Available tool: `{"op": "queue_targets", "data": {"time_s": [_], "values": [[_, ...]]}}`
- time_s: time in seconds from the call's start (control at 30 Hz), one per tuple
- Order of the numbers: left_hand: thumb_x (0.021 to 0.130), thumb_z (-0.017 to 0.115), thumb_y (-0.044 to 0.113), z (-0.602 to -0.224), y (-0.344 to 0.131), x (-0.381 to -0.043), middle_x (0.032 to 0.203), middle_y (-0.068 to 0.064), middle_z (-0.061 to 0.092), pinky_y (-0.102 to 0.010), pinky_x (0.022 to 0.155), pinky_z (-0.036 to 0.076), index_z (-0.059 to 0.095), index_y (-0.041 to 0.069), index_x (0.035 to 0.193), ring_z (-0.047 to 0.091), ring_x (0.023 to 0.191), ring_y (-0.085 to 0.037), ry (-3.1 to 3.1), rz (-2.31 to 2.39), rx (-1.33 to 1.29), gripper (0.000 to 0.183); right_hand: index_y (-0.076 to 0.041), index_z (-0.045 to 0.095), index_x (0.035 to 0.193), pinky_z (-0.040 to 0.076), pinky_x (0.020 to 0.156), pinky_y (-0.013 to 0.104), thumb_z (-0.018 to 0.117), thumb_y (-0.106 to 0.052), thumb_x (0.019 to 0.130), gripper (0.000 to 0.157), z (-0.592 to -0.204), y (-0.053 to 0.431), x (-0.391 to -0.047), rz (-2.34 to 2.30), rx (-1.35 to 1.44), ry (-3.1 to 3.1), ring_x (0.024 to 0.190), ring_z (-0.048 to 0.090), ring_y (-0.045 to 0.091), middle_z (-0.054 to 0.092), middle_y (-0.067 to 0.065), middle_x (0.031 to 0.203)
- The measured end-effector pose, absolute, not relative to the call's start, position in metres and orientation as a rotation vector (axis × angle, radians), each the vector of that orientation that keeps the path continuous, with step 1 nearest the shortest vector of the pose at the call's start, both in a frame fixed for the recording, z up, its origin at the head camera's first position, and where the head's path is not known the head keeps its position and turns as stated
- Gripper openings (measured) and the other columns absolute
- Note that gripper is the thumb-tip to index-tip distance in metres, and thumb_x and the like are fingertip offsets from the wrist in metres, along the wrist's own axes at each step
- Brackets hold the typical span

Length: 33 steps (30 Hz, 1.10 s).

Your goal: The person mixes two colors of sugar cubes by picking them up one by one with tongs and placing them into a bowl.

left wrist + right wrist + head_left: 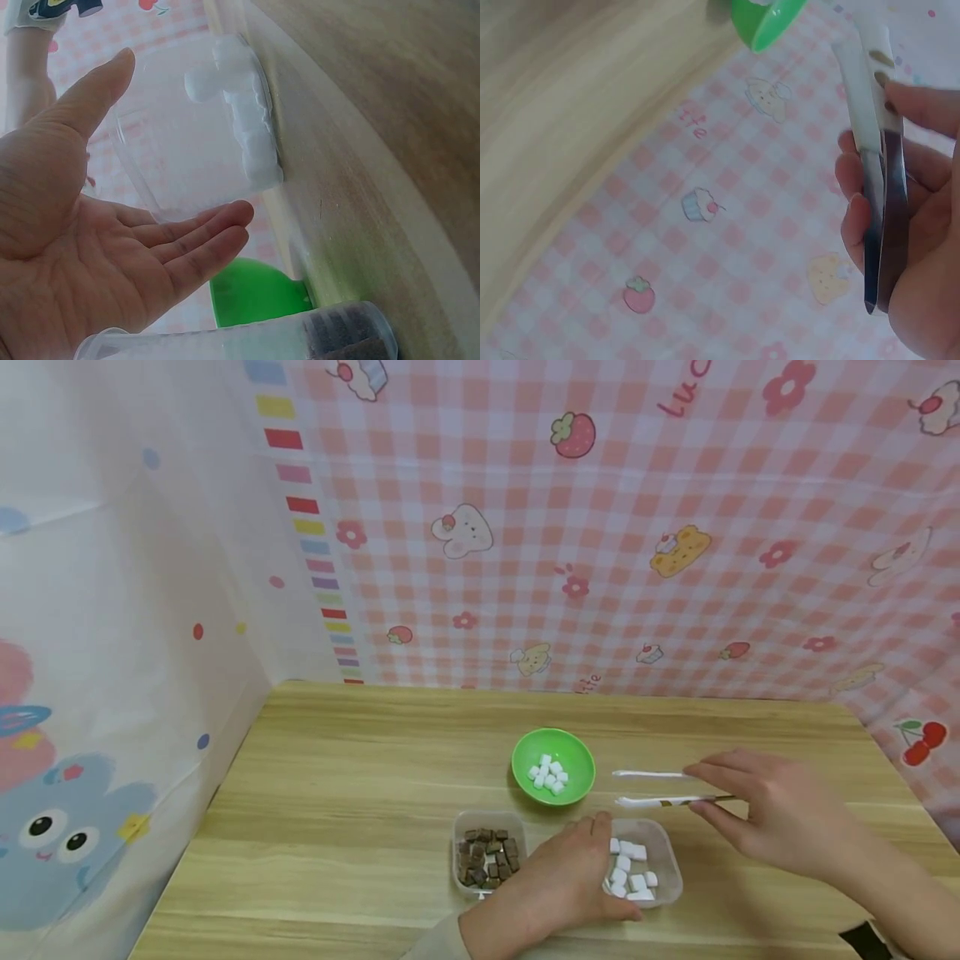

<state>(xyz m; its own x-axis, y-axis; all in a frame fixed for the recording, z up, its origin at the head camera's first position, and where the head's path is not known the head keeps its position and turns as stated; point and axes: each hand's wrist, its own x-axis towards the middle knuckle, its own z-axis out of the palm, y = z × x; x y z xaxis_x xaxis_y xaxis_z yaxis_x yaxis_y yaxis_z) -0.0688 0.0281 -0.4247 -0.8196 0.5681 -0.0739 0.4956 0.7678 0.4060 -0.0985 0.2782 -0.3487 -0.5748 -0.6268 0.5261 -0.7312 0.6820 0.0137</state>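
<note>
My left hand (558, 877) holds a clear plastic container (667, 858) of white cubes (622, 864), its thumb on the near side and fingers on the far side. In the left wrist view the container (172, 142) sits between thumb and fingertips. My right hand (780, 810) grips a pair of tongs (652, 802) with white tips, held apart at the right of a green bowl (551, 741). Nothing shows between the tips. Several white cubes (550, 777) lie in the bowl. The right wrist view shows the tongs (886, 165) between thumb and fingers.
A second clear container (487, 817) holds several brown cubes (480, 853), left of my left hand, whose wrist partly covers it. Everything stands on a wooden table (337, 777). A pink checked cloth (510, 585) hangs behind it, and a white printed cloth (150, 610) at the left.
</note>
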Motion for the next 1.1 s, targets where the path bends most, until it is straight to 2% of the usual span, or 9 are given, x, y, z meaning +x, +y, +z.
{"op": "queue_targets", "data": {"time_s": [0.27, 0.33, 0.4, 0.43, 0.5, 0.57, 0.87, 1.1], "values": [[0.073, 0.089, 0.063, -0.425, 0.028, -0.069, 0.11, 0.001, 0.061, -0.021, 0.093, 0.054, 0.052, 0.006, 0.137, 0.06, 0.1, -0.008, 2.759, 0.587, 0.826, 0.093, -0.018, 0.082, 0.094, 0.058, 0.056, 0.029, 0.035, -0.065, 0.104, 0.068, -0.338, 0.28, -0.089, 0.225, 1.141, -2.444, 0.075, 0.072, 0.009, 0.076, -0.009, 0.09], [0.073, 0.089, 0.063, -0.425, 0.028, -0.069, 0.108, 0.001, 0.061, -0.021, 0.091, 0.054, 0.052, 0.006, 0.135, 0.06, 0.099, -0.007, 2.76, 0.59, 0.824, 0.092, -0.019, 0.081, 0.093, 0.055, 0.054, 0.025, 0.056, -0.06, 0.101, 0.049, -0.338, 0.279, -0.087, 0.207, 1.165, -2.468, 0.073, 0.069, 0.004, 0.075, -0.011, 0.09], [0.073, 0.09, 0.063, -0.425, 0.028, -0.069, 0.105, 0.003, 0.06, -0.021, 0.089, 0.055, 0.053, 0.007, 0.132, 0.059, 0.096, -0.007, 2.761, 0.591, 0.831, 0.089, -0.02, 0.081, 0.092, 0.053, 0.052, 0.023, 0.078, -0.049, 0.089, 0.03, -0.339, 0.278, -0.085, 0.178, 1.176, -2.486, 0.072, 0.066, 0.001, 0.073, -0.013, 0.088], [0.073, 0.09, 0.062, -0.425, 0.028, -0.069, 0.103, 0.003, 0.059, -0.021, 0.088, 0.055, 0.053, 0.008, 0.131, 0.058, 0.094, -0.006, 2.762, 0.591, 0.836, 0.088, -0.02, 0.08, 0.091, 0.052, 0.052, 0.023, 0.086, -0.042, 0.08, 0.025, -0.339, 0.277, -0.085, 0.166, 1.18, -2.495, 0.071, 0.064, 0.0, 0.073, -0.013, 0.087], [0.073, 0.09, 0.062, -0.424, 0.028, -0.07, 0.101, 0.005, 0.056, -0.02, 0.085, 0.054, 0.052, 0.008, 0.13, 0.056, 0.091, -0.005, 2.758, 0.591, 0.839, 0.087, -0.019, 0.079, 0.09, 0.051, 0.05, 0.024, 0.093, -0.026, 0.062, 0.032, -0.341, 0.274, -0.084, 0.155, 1.197, -2.508, 0.069, 0.062, 0.0, 0.072, -0.013, 0.086], [0.073, 0.09, 0.062, -0.423, 0.028, -0.07, 0.1, 0.005, 0.056, -0.019, 0.083, 0.054, 0.052, 0.009, 0.13, 0.054, 0.088, -0.005, 2.752, 0.592, 0.838, 0.087, -0.018, 0.079, 0.089, 0.051, 0.049, 0.025, 0.094, -0.023, 0.058, 0.035, -0.343, 0.272, -0.085, 0.144, 1.22, -2.511, 0.068, 0.062, 0.001, 0.071, -0.012, 0.084], [0.073, 0.089, 0.063, -0.422, 0.028, -0.069, 0.101, 0.004, 0.056, -0.02, 0.079, 0.054, 0.053, 0.008, 0.13, 0.054, 0.086, -0.006, 2.759, 0.566, 0.84, 0.087, -0.013, 0.078, 0.086, 0.054, 0.053, 0.03, 0.091, -0.014, 0.057, 0.032, -0.35, 0.259, -0.088, 0.06, 1.394, -2.53, 0.07, 0.062, 0.009, 0.069, -0.008, 0.081], [0.074, 0.088, 0.064, -0.423, 0.027, -0.069, 0.102, 0.003, 0.057, -0.02, 0.081, 0.054, 0.053, 0.007, 0.131, 0.055, 0.087, -0.006, 2.767, 0.55, 0.856, 0.088, -0.016, 0.067, 0.072, 0.045, 0.049, 0.027, 0.082, -0.005, 0.052, 0.027, -0.356, 0.247, -0.088, 0.002, 1.499, -2.455, 0.061, 0.051, 0.01, 0.056, -0.011, 0.068]]}}
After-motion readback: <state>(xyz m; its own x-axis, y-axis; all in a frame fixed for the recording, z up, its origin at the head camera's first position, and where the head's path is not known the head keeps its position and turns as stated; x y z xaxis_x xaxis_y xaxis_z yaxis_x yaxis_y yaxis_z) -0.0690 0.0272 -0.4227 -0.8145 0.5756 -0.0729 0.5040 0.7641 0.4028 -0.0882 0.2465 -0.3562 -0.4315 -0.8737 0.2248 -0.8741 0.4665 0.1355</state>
